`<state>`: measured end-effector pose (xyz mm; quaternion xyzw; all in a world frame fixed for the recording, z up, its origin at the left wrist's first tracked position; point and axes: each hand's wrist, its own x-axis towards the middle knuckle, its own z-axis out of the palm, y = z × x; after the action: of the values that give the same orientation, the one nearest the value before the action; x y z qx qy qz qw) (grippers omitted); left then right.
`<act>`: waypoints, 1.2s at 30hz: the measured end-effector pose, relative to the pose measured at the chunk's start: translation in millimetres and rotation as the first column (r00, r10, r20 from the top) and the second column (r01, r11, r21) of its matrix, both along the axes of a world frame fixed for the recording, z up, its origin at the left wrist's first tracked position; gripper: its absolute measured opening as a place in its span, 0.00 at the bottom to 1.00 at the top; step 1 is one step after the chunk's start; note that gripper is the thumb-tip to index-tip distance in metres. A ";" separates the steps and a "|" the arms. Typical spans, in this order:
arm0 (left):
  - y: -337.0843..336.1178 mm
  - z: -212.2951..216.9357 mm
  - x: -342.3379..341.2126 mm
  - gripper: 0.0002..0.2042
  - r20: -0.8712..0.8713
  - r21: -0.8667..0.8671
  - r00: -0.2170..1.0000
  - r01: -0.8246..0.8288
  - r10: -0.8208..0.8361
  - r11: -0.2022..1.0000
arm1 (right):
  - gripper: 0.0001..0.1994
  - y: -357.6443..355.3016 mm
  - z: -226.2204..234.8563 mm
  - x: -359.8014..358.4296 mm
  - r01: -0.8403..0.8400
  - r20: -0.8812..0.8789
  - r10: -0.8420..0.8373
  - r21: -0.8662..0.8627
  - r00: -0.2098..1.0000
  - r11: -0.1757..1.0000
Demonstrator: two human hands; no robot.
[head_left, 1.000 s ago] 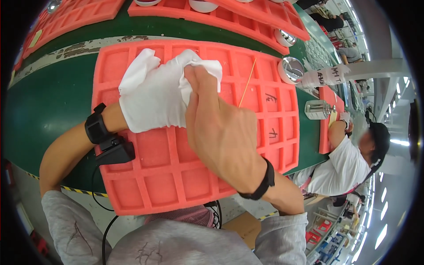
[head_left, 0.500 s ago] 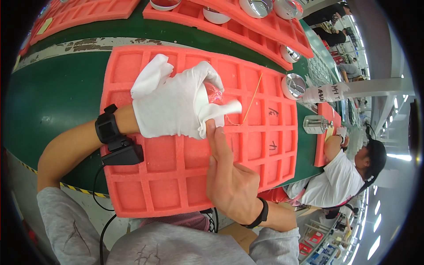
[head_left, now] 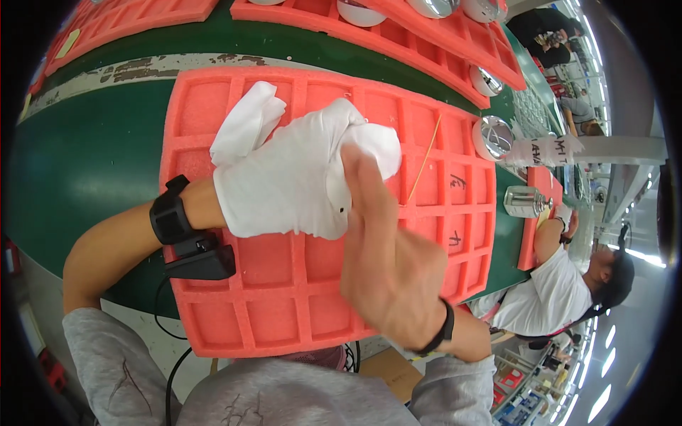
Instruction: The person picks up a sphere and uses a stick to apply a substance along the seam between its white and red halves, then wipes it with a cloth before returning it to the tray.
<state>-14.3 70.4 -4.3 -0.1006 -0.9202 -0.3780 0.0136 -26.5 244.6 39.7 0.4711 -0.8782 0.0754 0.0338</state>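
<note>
My left hand (head_left: 288,174) wears a white glove. It is closed round a rounded shiny bowl, almost wholly hidden now behind the glove and a white cloth (head_left: 381,145). My bare right hand (head_left: 387,252), blurred at the fingers, presses its fingertips against the cloth beside the left fingers. Both hands are above a red foam tray (head_left: 270,312) divided into square compartments. Another crumpled white cloth (head_left: 249,124) lies on the tray by the gloved wrist. A thin yellowish stick (head_left: 425,160) rests across the tray right of my hands.
Stacked red foam trays (head_left: 312,20) at the back hold several mirrored bowls. One mirrored bowl (head_left: 493,138) stands at the tray's far right corner, near a clear bottle (head_left: 526,202) with a metal top. A co-worker in a white shirt (head_left: 543,291) sits to the right. The table (head_left: 92,163) is green.
My right hand has moved slightly up and right. The cloth now spreads over the spot where the shiny bowl showed between my left fingers. The whole view has shifted a little.
</note>
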 end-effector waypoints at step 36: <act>-4.7 7.6 2.2 0.27 -0.005 0.062 0.998 -0.062 0.062 0.996 | 0.23 19.1 -1.0 21.2 0.007 0.092 0.000 -0.085 0.996 0.996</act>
<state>-12.0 65.7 3.3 -0.0730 -0.9107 -0.4053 0.0318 -5.3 263.7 38.7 0.4637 -0.8756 0.1345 0.0136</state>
